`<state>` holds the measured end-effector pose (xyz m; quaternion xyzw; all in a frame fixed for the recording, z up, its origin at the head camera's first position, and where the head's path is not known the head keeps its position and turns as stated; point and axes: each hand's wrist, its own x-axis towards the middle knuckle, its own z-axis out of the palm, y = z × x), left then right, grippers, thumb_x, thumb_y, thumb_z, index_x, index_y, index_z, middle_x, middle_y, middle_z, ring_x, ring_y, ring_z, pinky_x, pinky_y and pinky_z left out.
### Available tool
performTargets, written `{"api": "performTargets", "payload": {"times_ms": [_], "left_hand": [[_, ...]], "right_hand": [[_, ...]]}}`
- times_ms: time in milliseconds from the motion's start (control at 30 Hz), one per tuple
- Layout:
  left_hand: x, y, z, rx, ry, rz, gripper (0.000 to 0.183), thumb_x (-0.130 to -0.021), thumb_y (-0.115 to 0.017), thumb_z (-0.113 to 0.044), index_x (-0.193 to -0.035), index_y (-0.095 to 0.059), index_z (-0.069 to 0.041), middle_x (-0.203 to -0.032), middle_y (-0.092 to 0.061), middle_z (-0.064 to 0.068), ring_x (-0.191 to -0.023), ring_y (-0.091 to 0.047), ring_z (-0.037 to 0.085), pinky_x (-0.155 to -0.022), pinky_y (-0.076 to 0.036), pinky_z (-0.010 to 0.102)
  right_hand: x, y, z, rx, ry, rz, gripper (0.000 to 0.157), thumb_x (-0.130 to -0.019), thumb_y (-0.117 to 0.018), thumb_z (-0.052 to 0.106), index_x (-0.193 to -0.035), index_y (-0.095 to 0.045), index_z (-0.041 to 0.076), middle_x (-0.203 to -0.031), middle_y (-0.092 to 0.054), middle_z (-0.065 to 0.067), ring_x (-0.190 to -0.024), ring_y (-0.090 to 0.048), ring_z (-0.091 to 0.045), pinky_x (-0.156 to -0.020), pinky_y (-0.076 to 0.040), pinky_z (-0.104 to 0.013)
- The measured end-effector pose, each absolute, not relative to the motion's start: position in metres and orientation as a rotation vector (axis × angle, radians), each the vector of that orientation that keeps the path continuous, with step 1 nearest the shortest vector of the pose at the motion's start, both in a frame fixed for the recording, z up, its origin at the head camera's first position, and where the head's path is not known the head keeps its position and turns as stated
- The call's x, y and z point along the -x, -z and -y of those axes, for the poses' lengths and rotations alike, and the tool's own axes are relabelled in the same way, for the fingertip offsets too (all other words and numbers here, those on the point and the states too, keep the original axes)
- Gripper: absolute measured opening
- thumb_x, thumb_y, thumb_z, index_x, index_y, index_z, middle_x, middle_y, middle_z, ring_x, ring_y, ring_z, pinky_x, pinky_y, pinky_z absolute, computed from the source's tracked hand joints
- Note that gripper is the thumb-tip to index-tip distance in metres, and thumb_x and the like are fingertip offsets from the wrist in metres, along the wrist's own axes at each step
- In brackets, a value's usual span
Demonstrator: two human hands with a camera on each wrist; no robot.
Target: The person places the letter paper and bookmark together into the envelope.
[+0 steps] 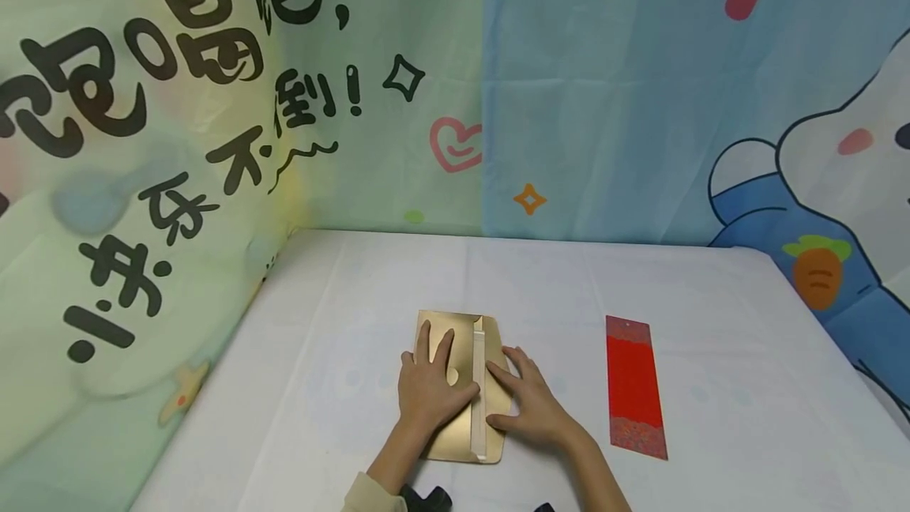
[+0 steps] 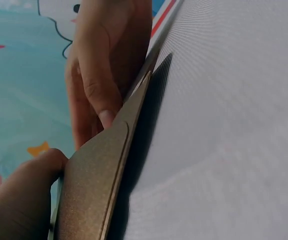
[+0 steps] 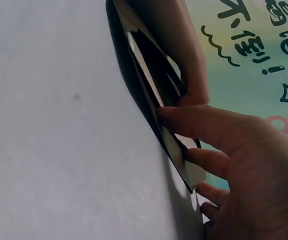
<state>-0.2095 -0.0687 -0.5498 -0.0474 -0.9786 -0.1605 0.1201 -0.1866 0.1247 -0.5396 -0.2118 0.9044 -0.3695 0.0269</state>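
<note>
You faced a green curtain (image 1: 384, 164) printed with black Chinese lettering (image 1: 237, 160), where you could read "不倒!"

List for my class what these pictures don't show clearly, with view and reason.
Head view: part of the gold envelope, covered by the left hand.
Head view: the end patterns on the red packet, too small.
Head view: the rest of the cartoon animal, cut by the right edge.
Right wrist view: the inside of the dark opening, in shadow.
</note>
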Motion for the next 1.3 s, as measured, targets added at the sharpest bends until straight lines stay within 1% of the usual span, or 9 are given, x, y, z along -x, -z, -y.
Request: {"api": "performTargets", "payload": {"times_ms": [100,233,467,700,933,1033,1167,1300], "left_hand": [[0.21,0.551,0.069,0.145,0.474,2.854,0.087,-0.061,-0.058,-0.061,-0.14,-0.041,-0.027,-0.151,-0.019,0.008,-0.073,-0.038,0.022,-0.052,-0.03,0.025],[0.211,0.552,0.069,0.155,0.475,2.835,0.087,-0.06,-0.058,-0.061,-0.139,-0.043,-0.027,-0.15,-0.02,0.009,-0.073,-0.039,0.023,-0.053,-0.03,0.025],[0.21,0.552,0.069,0.179,0.439,2.813,0.087,-0.06,-0.058,-0.063,-0.138,-0.045,-0.025,-0.149,-0.023,0.012,-0.071,-0.037,0.022,-0.051,-0.029,0.024],[0.21,0.552,0.069,0.184,0.438,2.817,0.088,-0.061,-0.058,-0.064,-0.138,-0.044,-0.025,-0.149,-0.022,0.012,-0.072,-0.039,0.023,-0.052,-0.03,0.025],[0.211,0.552,0.068,0.19,0.444,2.809,0.088,-0.06,-0.059,-0.063,-0.138,-0.044,-0.025,-0.149,-0.022,0.012,-0.072,-0.039,0.024,-0.05,-0.031,0.025],[0.21,0.552,0.068,0.184,0.448,2.82,0.088,-0.06,-0.059,-0.063,-0.138,-0.044,-0.025,-0.149,-0.022,0.011,-0.072,-0.04,0.024,-0.05,-0.031,0.024],[0.208,0.551,0.069,0.165,0.46,2.831,0.088,-0.059,-0.059,-0.062,-0.138,-0.044,-0.026,-0.15,-0.021,0.01,-0.073,-0.04,0.024,-0.05,-0.031,0.024],[0.208,0.55,0.068,0.172,0.461,2.83,0.088,-0.059,-0.059,-0.062,-0.138,-0.044,-0.025,-0.15,-0.022,0.01,-0.072,-0.039,0.023,-0.05,-0.03,0.024]], "right_hand": [[0.187,0.54,-0.123,0.665,1.105,-2.832,0.078,-0.069,-0.073,0.04,-0.136,-0.047,0.01,-0.147,-0.021,-0.021,-0.135,-0.011,-0.042,-0.1,-0.019,-0.061],[0.188,0.539,-0.12,0.66,1.084,-2.879,0.079,-0.067,-0.072,0.044,-0.135,-0.048,0.012,-0.145,-0.023,-0.023,-0.134,-0.014,-0.043,-0.098,-0.022,-0.061],[0.188,0.539,-0.115,0.664,1.081,-2.943,0.08,-0.063,-0.072,0.044,-0.133,-0.051,0.012,-0.142,-0.028,-0.024,-0.131,-0.019,-0.045,-0.097,-0.023,-0.062],[0.19,0.542,-0.113,0.731,1.07,-2.979,0.078,-0.063,-0.069,0.042,-0.132,-0.052,0.009,-0.14,-0.03,-0.026,-0.131,-0.019,-0.046,-0.102,-0.014,-0.058],[0.193,0.546,-0.111,0.778,1.02,-3.086,0.077,-0.061,-0.068,0.044,-0.129,-0.054,0.01,-0.135,-0.034,-0.027,-0.127,-0.026,-0.048,-0.099,-0.018,-0.06],[0.193,0.546,-0.11,0.76,0.982,-3.085,0.078,-0.062,-0.068,0.047,-0.13,-0.054,0.011,-0.136,-0.034,-0.026,-0.128,-0.025,-0.047,-0.1,-0.017,-0.06],[0.192,0.544,-0.108,0.711,0.939,-3.048,0.079,-0.064,-0.066,0.05,-0.133,-0.051,0.015,-0.14,-0.031,-0.025,-0.132,-0.02,-0.045,-0.102,-0.013,-0.058],[0.19,0.541,-0.107,0.694,0.917,-3.043,0.079,-0.066,-0.065,0.053,-0.134,-0.05,0.017,-0.142,-0.029,-0.025,-0.132,-0.018,-0.044,-0.103,-0.012,-0.058]]}}
